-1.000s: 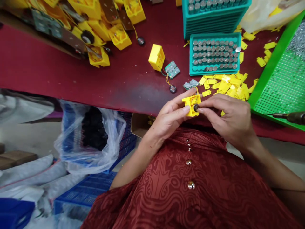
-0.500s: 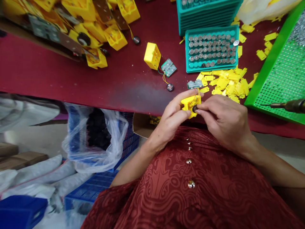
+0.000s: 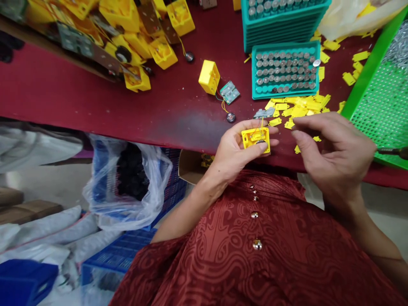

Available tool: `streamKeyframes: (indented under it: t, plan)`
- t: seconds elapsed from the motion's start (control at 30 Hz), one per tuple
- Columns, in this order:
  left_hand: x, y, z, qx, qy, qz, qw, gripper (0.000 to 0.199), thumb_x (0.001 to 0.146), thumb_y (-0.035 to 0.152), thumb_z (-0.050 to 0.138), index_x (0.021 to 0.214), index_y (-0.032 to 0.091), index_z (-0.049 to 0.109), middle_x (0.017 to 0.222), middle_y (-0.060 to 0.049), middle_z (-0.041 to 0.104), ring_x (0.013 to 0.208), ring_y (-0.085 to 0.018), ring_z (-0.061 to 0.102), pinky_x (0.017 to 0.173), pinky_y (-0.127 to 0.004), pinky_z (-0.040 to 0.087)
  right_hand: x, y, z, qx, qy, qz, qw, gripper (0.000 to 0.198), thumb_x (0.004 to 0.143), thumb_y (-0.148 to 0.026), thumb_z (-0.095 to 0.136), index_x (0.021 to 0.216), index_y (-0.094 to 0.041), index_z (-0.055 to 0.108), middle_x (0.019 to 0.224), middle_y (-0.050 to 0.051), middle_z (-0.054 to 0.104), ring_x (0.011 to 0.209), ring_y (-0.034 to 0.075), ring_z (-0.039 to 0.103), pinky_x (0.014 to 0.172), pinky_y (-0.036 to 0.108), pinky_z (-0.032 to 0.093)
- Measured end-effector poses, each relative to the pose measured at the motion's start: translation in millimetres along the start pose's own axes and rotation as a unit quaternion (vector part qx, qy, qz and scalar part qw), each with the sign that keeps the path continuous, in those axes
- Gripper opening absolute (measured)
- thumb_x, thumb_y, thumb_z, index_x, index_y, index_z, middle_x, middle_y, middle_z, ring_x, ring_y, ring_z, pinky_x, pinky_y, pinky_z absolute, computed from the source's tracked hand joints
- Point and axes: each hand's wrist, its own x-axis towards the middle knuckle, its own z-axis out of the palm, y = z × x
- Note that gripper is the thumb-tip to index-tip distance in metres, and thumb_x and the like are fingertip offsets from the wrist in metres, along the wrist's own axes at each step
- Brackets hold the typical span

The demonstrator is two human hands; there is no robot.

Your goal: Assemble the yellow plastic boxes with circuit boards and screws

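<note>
My left hand grips a small yellow plastic housing at the near edge of the dark red table; thin wires run from the housing to a small circuit board lying just behind it. My right hand hovers to the right of the housing, fingers loosely curled and apart, holding nothing. It is over a scatter of small yellow plastic tabs.
A second yellow housing with a wired board and a small round speaker lies further back. Behind are a teal tray of button cells, a teal tray stack, a green perforated basket, a tool tip and piled yellow housings.
My right hand has let go of the housing and drawn away to the right. My left hand has turned the housing so that its open side faces up.
</note>
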Motion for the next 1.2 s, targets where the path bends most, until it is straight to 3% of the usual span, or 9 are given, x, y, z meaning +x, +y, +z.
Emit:
streamKeyframes:
  t: [0.27,0.43,0.5,0.6,0.7,0.8,0.97,1.07,1.2]
  plan:
    - [13.7,-7.0,-5.0,0.045,0.031,0.057,0.997,0.048,0.077,0.031,0.091,0.111,0.022,0.058,0.129,-0.01,0.082,0.118,-0.027,0.08,0.076,-0.024,0.063,-4.7,5.5,9.8,0.013,0.064,-0.004,0.998,0.009,0.101,-0.02,0.067,0.101,-0.021,0.076,0.099,0.006,0.079,0.094,0.02,0.074,0.084,0.036,0.058]
    - [6.7,0.8,-8.1,0.037,-0.028,0.041,0.998,0.049,0.079,0.033,0.094,0.11,0.022,0.058,0.12,-0.009,0.084,0.107,-0.025,0.083,0.075,-0.025,0.064,3.4,15.6,10.9,0.097,0.025,0.076,0.992,0.017,0.101,-0.036,0.071,0.098,-0.021,0.077,0.093,0.005,0.078,0.083,0.016,0.074,0.076,0.03,0.059]
    - [2.1,5.1,-9.2,0.036,-0.063,0.022,0.997,0.048,0.079,0.033,0.095,0.109,0.022,0.059,0.119,-0.009,0.084,0.103,-0.025,0.083,0.074,-0.026,0.064,13.1,21.9,11.4,0.202,-0.06,0.152,0.966,0.037,0.1,-0.054,0.072,0.098,-0.018,0.076,0.084,0.005,0.075,0.069,0.013,0.07,0.063,0.026,0.056]
    - [-2.1,9.3,-12.4,0.038,-0.113,0.004,0.993,0.045,0.08,0.033,0.095,0.108,0.021,0.061,0.118,-0.01,0.084,0.099,-0.023,0.083,0.075,-0.027,0.064,30.5,29.9,13.3,0.339,-0.204,0.246,0.885,0.065,0.09,-0.081,0.071,0.09,-0.016,0.073,0.074,0.005,0.071,0.057,0.011,0.063,0.049,0.022,0.048]
    - [-2.7,9.5,-17.1,0.039,-0.134,-0.006,0.99,0.039,0.084,0.033,0.092,0.107,0.021,0.063,0.116,-0.01,0.083,0.097,-0.021,0.082,0.077,-0.026,0.063,44.1,33.3,15.7,0.381,-0.266,0.275,0.842,0.067,0.082,-0.082,0.078,0.088,-0.015,0.075,0.075,0.006,0.071,0.056,0.01,0.06,0.046,0.022,0.046]
    - [-1.0,7.5,-20.6,0.03,-0.115,-0.01,0.993,0.043,0.079,0.033,0.096,0.105,0.021,0.064,0.108,-0.007,0.083,0.094,-0.02,0.082,0.075,-0.025,0.062,52.5,29.4,16.7,0.352,-0.248,0.255,0.866,0.056,0.078,-0.069,0.089,0.088,-0.016,0.075,0.076,0.004,0.071,0.057,0.01,0.06,0.048,0.023,0.048]
    - [2.9,4.6,-19.0,-0.003,-0.022,-0.037,0.999,0.055,0.067,0.035,0.103,0.1,0.021,0.062,0.088,0.0,0.078,0.079,-0.017,0.08,0.063,-0.021,0.059,64.3,3.8,18.7,0.3,-0.16,0.208,0.917,0.027,0.081,-0.037,0.089,0.09,-0.019,0.072,0.078,0.0,0.072,0.056,0.01,0.064,0.049,0.022,0.053]
    - [4.4,2.7,-17.3,-0.023,0.014,-0.035,0.999,0.053,0.071,0.041,0.1,0.101,0.02,0.062,0.089,0.001,0.077,0.076,-0.015,0.079,0.059,-0.02,0.058,68.4,-16.6,20.8,0.284,-0.148,0.185,0.929,0.017,0.081,-0.023,0.084,0.092,-0.019,0.073,0.081,-0.001,0.074,0.066,0.011,0.071,0.055,0.021,0.059]
    - [5.2,1.0,-21.1,-0.067,0.033,0.001,0.997,0.047,0.077,0.04,0.093,0.107,0.022,0.062,0.094,0.0,0.08,0.083,-0.02,0.08,0.07,-0.028,0.065,59.8,-36.2,24.1,0.236,-0.133,0.131,0.954,0.009,0.087,-0.016,0.08,0.088,-0.021,0.073,0.085,-0.003,0.076,0.073,0.011,0.072,0.065,0.022,0.061]
